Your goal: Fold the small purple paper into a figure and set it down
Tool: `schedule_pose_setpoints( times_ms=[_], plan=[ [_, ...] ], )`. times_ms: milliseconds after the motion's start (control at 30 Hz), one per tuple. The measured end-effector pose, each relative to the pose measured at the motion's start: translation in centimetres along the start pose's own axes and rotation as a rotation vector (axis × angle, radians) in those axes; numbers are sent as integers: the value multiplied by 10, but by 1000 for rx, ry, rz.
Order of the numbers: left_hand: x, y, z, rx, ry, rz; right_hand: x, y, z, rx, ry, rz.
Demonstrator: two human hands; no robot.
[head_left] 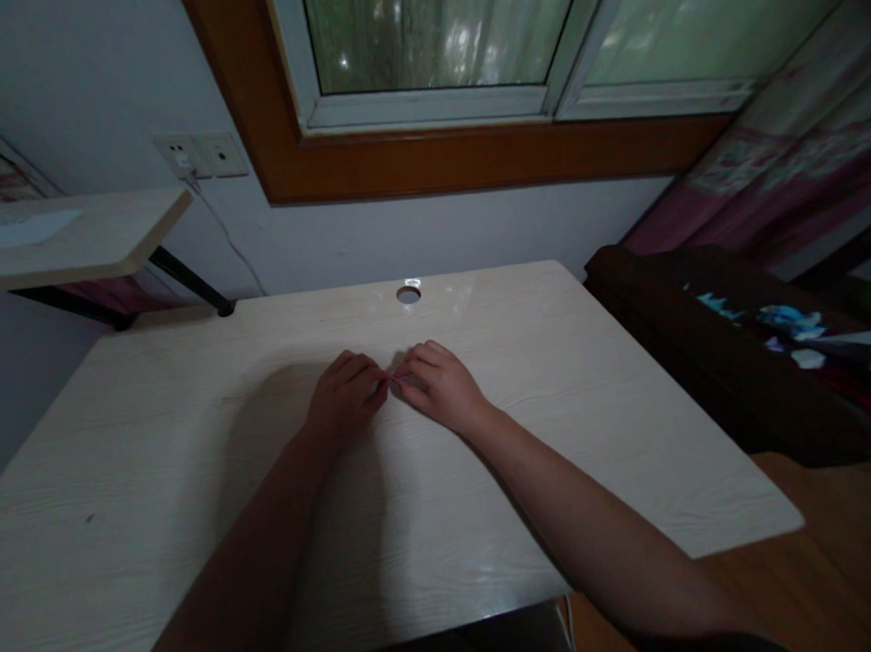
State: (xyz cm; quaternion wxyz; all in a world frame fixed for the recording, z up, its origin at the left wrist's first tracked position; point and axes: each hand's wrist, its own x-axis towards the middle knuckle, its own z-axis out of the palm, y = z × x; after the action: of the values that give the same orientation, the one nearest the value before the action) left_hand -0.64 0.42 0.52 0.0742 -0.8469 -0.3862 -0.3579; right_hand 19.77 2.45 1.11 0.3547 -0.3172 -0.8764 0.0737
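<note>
Over the middle of the pale wood-grain table (448, 522), my left hand (343, 396) and my right hand (443, 385) meet almost fingertip to fingertip. Between them shows a small, thin pink strip (392, 378), pinched from both sides. Its exact kind is too small to make out, and most of it is hidden by the fingers. Both hands are closed, thumbs against the forefingers, and rest on or just above the tabletop.
A round cable hole (408, 294) lies near the table's back edge. At the left stands a raised shelf (69, 245) on black legs. A white cord (227, 235) runs down from a wall socket (200, 155). Dark furniture (703, 349) with blue items is at the right.
</note>
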Motion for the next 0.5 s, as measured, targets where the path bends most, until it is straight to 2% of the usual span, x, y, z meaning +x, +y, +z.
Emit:
schedule_pose_setpoints(
  times_ms=[500],
  plan=[
    [4,6,3,35,33,-30,0,-5,5,17,28,81]
  ],
)
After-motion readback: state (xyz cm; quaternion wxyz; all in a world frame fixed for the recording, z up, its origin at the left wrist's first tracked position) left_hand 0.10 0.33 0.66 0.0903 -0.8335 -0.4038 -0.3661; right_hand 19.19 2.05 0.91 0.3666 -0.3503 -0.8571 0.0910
